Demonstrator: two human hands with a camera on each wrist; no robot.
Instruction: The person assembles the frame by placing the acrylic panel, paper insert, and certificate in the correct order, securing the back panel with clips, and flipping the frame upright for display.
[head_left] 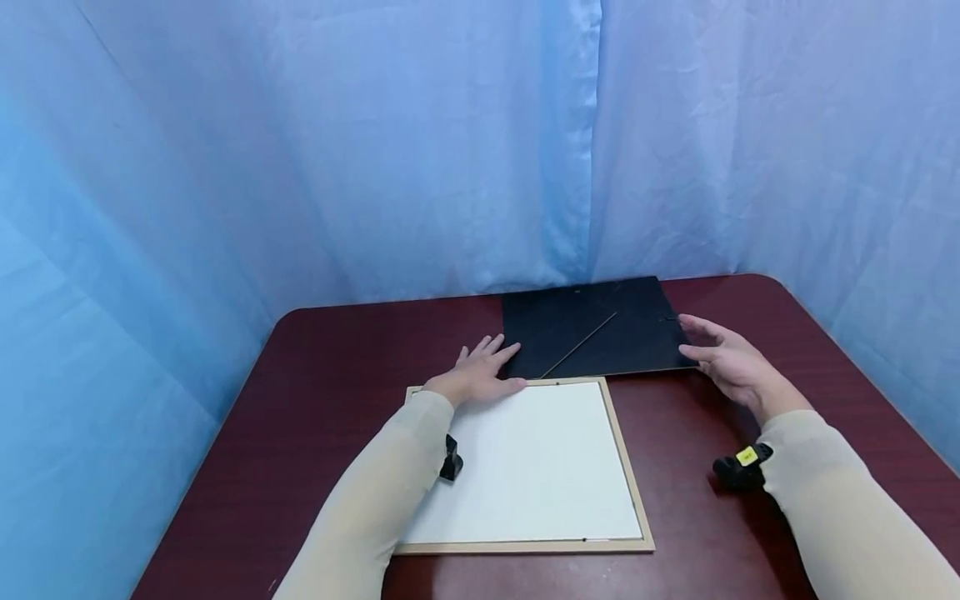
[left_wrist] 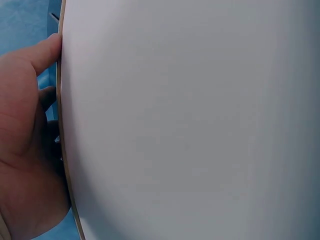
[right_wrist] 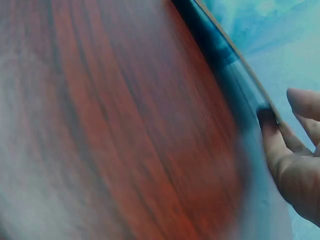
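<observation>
Two hands at a black backing board and a wood-framed white panel on a dark red counter.

Blue curtains (head_left: 375, 150) closed in the counter (head_left: 315, 383) on three sides. The framed white panel (head_left: 532, 462) lay flat nearest the person, and the black backing board (head_left: 592, 329) lay flat just beyond it, their edges touching or nearly so. Both looked thin, stiff and light, probably smooth enough to slide, so lifting by opposite edges seemed safest; the frame's face might scratch or crack. The left hand (head_left: 480, 375) rested with straight, spread fingers at the panel's far left corner, its fingertips on the board. The right hand (head_left: 723, 354), loosely spread and holding nothing, was at the board's right edge.
</observation>
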